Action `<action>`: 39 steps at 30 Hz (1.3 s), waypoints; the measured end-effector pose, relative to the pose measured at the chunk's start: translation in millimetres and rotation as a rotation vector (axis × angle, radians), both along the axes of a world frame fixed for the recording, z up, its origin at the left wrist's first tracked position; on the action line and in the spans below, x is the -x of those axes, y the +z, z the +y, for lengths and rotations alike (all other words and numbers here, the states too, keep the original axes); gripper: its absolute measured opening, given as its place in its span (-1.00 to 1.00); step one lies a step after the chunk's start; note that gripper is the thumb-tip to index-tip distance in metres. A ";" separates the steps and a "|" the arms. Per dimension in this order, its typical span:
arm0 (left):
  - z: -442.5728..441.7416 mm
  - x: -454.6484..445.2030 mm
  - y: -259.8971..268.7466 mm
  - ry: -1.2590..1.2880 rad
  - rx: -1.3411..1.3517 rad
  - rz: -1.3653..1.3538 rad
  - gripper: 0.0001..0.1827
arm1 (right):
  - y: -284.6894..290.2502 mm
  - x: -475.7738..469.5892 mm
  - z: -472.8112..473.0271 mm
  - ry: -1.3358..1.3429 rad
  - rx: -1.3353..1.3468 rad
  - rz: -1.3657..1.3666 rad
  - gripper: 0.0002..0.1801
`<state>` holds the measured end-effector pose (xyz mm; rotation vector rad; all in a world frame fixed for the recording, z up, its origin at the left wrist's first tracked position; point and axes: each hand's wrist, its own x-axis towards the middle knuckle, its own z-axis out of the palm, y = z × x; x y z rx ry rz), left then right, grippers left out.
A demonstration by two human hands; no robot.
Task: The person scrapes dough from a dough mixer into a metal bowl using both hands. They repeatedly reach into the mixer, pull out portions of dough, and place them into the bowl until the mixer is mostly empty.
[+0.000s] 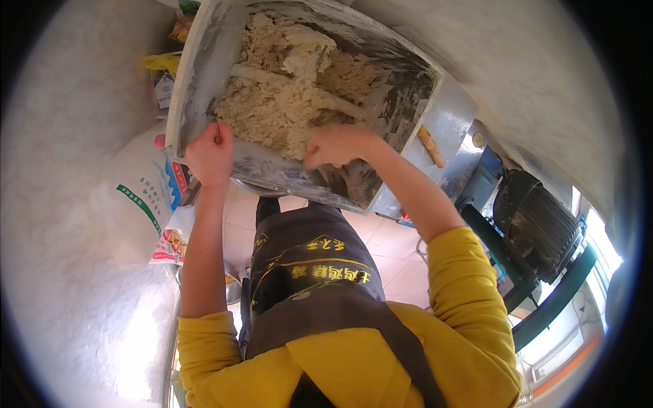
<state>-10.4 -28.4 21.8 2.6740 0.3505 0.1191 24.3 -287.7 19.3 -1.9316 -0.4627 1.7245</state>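
A rectangular metal mixer trough [357, 196], smeared with flour, lies before me. Clumpy pale dough [270, 115] fills much of its left and middle part. Dough-coated mixing bars [342, 104] stick out through the mass. My left hand [210, 153] is curled at the near left corner of the trough, over its rim; whether anything is pinched in it is hidden. Inside the near side, my right hand [339, 145] is bent down at the dough's edge, slightly blurred. Its fingers curl inward, and what they hold, if anything, does not show.
A finned electric motor [541, 224] and a dark wheel [556, 301] stand at the right. On the metal ledge beside the trough lies a yellow-brown stick-like piece [431, 147]. A white printed sack [137, 194] leans at the left. Tiled floor [398, 245] shows below.
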 end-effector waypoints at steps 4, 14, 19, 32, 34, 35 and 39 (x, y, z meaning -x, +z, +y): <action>0.3 -0.7 1.7 -0.010 0.020 -0.017 -0.61 | -29.5 14.6 79.4 0.028 0.289 -0.411 -0.64; 2.8 6.4 1.1 -0.023 0.157 -0.235 -0.57 | -31.5 -1.3 73.3 -0.055 -0.147 -0.245 -0.66; 8.6 11.3 -1.6 -0.036 0.257 -0.275 -0.55 | -68.3 12.5 131.8 -0.258 0.051 -0.535 -0.68; 17.6 20.6 -9.4 -0.029 0.291 -0.250 -0.58 | -90.7 3.1 176.5 -0.343 -0.025 -0.529 -0.69; 18.2 19.9 -8.8 -0.060 0.277 -0.258 -0.58 | -87.6 3.3 163.6 -0.429 -0.160 -0.393 -0.68; 18.0 19.6 -8.6 -0.073 0.285 -0.261 -0.59 | -80.3 2.7 152.2 -0.460 -0.192 -0.322 -0.67; 14.9 19.9 -7.0 -0.064 0.258 -0.283 -0.60 | -27.6 27.1 136.6 -0.727 -0.579 -0.423 -0.69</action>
